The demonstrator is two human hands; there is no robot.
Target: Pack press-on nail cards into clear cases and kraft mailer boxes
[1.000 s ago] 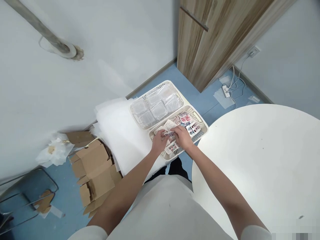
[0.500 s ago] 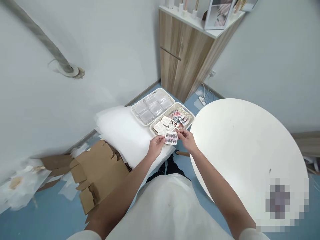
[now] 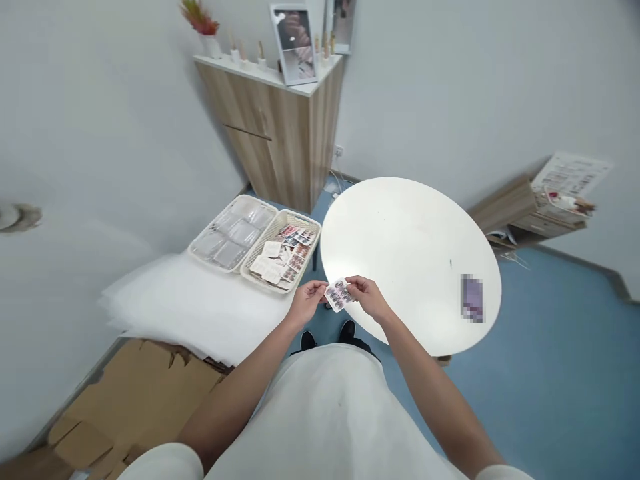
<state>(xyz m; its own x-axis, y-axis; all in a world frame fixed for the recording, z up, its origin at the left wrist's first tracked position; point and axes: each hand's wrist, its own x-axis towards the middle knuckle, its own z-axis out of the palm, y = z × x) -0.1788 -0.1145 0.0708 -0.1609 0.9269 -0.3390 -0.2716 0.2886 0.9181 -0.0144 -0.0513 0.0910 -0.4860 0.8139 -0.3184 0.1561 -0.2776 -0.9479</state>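
Between my two hands is a small white card of press-on nails [image 3: 338, 295], with rows of dark and pinkish nails facing up, tilted a little. My left hand [image 3: 306, 304] pinches its left edge between thumb and fingers. On the opposite side my right hand [image 3: 369, 295] grips the right edge, its fingers covering part of the nails. Just beyond my left hand a cream basket [image 3: 255, 275] contains several similar nail cards [image 3: 299, 252] and white cards [image 3: 271, 269]. Beside it, another cream basket [image 3: 200, 253] holds clear plastic packets [image 3: 244, 232].
A round white table [image 3: 400, 247] stands to the right, with a blurred-out item [image 3: 472, 298] on it. White sheeting [image 3: 190, 300] lies under the baskets. Flattened cardboard [image 3: 135, 400] is at lower left. A wooden cabinet [image 3: 285, 147] with picture frames [image 3: 296, 47] stands behind.
My view has swung right, towards the round table. The nail card, still held in both hands, is now turned at an angle and sits apart from the basket, nearer the table's edge.
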